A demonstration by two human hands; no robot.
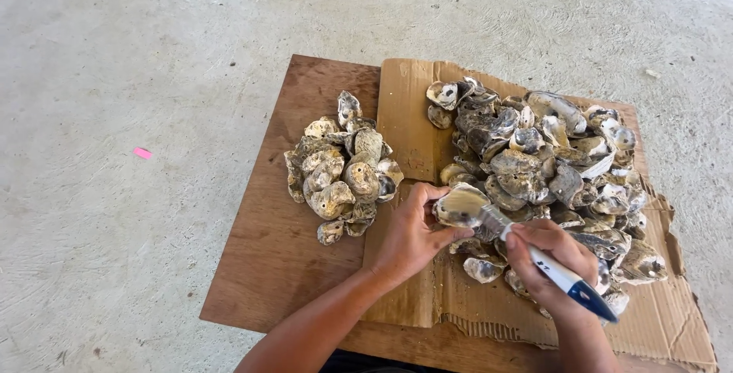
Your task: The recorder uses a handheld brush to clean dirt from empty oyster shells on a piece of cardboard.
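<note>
The left hand (412,232) is clamped around a single oyster shell (460,206), thumb on its near edge and fingers wrapped behind, holding it just above the torn cardboard sheet (412,129). The right hand (551,260) is closed on a brush with a white and blue handle (569,280); its bristle end (492,220) touches the held shell on the side nearer the big pile. The two hands sit close together, joined only through brush and shell.

Taking the cardboard sheet as the landmark: the large pile of shells (546,163) lies on its right part, reaching almost to its ragged right edge; a smaller pile of shells (341,167) sits just off its left edge, on the bare wooden board (263,266) that lies under the cardboard. The board rests on a concrete floor (114,75), and a small pink scrap (143,153) lies on the floor well to the left of the board.

Risks, as I judge them: shell rims look rough and sharp, so a slip of the brush stroke could drag bare fingers across an edge. The grip on the shell is partly by the fingertips; a hard stroke could twist it loose into the pile.

No packages, labels or signs are visible; the cardboard is plain brown, and any marking on the brush handle is too small to make out.
</note>
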